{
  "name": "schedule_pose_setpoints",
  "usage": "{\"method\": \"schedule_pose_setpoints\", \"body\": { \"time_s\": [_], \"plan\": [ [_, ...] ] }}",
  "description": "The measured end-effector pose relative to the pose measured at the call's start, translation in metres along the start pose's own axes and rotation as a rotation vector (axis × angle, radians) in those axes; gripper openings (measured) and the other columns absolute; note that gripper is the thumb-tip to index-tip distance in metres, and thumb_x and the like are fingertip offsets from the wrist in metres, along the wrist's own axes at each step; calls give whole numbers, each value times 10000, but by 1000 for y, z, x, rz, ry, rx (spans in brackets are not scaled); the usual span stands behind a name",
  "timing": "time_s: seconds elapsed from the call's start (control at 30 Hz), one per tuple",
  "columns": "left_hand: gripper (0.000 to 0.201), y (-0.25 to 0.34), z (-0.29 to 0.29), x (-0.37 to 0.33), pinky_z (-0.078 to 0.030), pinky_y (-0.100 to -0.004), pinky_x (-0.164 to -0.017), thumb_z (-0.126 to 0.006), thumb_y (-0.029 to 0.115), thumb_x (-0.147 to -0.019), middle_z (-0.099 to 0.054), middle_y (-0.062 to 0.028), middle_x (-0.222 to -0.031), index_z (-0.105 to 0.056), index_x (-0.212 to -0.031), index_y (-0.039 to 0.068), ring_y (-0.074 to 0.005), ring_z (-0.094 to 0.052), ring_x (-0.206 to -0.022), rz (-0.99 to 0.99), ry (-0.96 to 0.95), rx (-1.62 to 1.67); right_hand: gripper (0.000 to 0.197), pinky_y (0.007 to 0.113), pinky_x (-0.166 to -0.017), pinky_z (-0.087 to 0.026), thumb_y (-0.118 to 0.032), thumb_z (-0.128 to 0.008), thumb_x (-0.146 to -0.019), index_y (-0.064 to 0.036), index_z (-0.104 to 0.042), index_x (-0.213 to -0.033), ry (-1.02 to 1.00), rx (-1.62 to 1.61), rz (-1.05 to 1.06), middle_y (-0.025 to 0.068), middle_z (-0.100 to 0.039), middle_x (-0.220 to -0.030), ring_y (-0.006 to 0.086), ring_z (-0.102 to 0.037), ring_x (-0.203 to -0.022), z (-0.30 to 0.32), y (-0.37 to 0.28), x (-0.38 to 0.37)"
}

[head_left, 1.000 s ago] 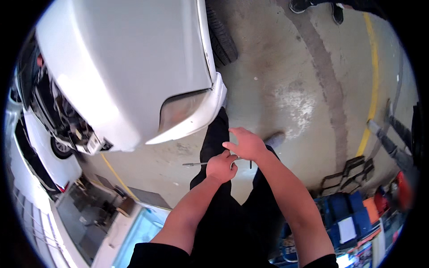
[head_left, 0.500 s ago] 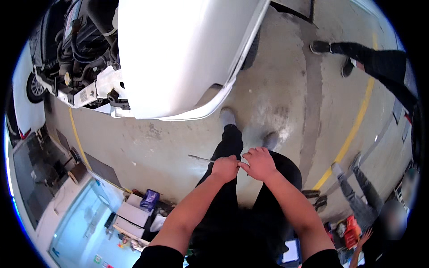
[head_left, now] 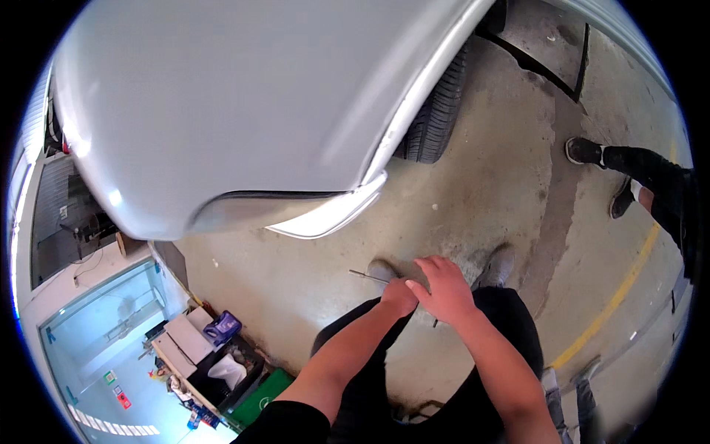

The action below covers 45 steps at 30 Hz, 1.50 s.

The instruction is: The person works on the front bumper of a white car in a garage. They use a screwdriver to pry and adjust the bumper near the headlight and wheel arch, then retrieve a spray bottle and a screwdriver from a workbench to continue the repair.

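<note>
In the head view, the person's two bare forearms come up from the lower edge and meet in front of the body, above black trousers. The left hand (head_left: 399,297) is curled into a closed fist around one end of a thin metal rod (head_left: 367,276), which sticks out to the left of that hand, roughly level, over the concrete floor (head_left: 296,281). The right hand (head_left: 444,290) lies just beside the left hand and partly over it, palm down, its fingers loosely bent; whether it grips the rod as well cannot be told, since the rod's near end is hidden beneath both hands. Just beyond the hands, two grey shoes show, the left shoe (head_left: 382,270) right behind the rod and the right shoe (head_left: 497,266) to the right of the right hand. Farther up, well apart from the hands, hangs the white body panel of a car (head_left: 222,111) with a black tyre (head_left: 436,118) beside it. Far right of the hands, another person's black shoe (head_left: 584,151) stands near a yellow floor line (head_left: 614,303).
</note>
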State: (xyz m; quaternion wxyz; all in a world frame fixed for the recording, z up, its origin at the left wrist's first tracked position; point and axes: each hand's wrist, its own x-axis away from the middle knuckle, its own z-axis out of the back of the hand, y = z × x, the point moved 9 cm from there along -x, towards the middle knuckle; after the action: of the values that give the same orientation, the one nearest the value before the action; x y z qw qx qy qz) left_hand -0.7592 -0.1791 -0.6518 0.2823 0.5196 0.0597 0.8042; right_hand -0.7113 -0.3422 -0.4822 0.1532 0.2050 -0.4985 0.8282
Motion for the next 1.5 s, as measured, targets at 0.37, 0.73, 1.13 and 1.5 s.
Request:
{"method": "schedule_pose_setpoints", "body": {
  "time_s": [0.37, 0.73, 1.13, 1.5],
  "plan": [
    [242, -50, -88, -121, -532, -484, -929, -626, 305, -926, -690, -118, -1159, -758, -1089, 186, -346, -666, -1060, -123, -71, -85, 470, 406, -1002, -475, -228, -726, -885, -38, -594, -1294, 248, -275, 408, 156, -612, -1233, 335, -596, -1138, 20, 16, -127],
    [360, -170, 10, -193, -514, -422, -954, -485, 345, -1032, -662, -124, -1198, -658, -1247, 114, -254, -644, -1102, 227, 430, 860, 459, 326, -970, -449, -182, -673, -956, 45, -521, -1325, 524, -881, 940, 99, -592, -1178, 168, -561, -1064, 34, -44, -152],
    [1121, -126, 177, -21, -135, -612, -1244, -300, 838, -923, -72, -209, -1680, 51, -1619, 32, -376, -123, -1556, -404, 854, 2303, 302, 286, -930, -461, -169, -620, -1025, 36, -530, -1226, 531, -1082, 903, 83, -599, -1156, 112, -547, -1013, 31, -50, -152],
    [1202, -111, 189, -43, -63, -616, -1248, -315, 905, -861, -15, -166, -1705, -17, -1625, 27, -358, -57, -1572, -558, 748, 2253, 293, 288, -995, -426, -170, -582, -1051, 40, -522, -1247, 428, -1074, 908, 78, -602, -1198, 121, -539, -1088, 36, -49, -158]
  ]
}}
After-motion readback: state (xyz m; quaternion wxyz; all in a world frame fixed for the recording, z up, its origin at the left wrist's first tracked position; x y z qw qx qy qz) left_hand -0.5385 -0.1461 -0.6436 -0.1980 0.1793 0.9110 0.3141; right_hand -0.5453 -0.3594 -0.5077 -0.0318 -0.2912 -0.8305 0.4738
